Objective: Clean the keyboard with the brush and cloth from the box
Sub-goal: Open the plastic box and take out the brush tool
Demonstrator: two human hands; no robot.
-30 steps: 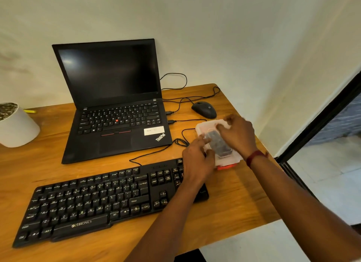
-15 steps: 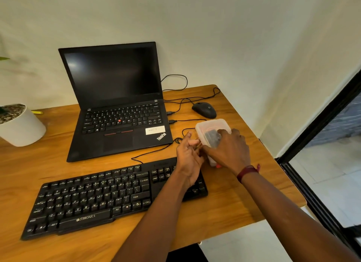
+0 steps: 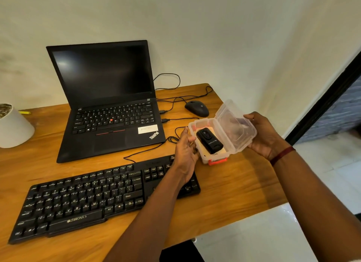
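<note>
While the left hand grips the clear box and the right hand holds its lid back, a keyboard clean-up reaches its tools

Left fingers curl round the box's wall; the right hand cups the tilted lid from behind, thumb over its rim. 1 black tool, probably the brush, lies in the base just right of the left fingertips, on a pale layer that may be the cloth. The keyboard lies beneath the left forearm and runs out to the left of it. Whether the base rests on the desk cannot be told. The sound move now looks to be this: hold the base level, keep the lid pinned clear, then free 1 hand and lift the tool straight up by its long sides, so that the layer beneath is not dragged out
</note>
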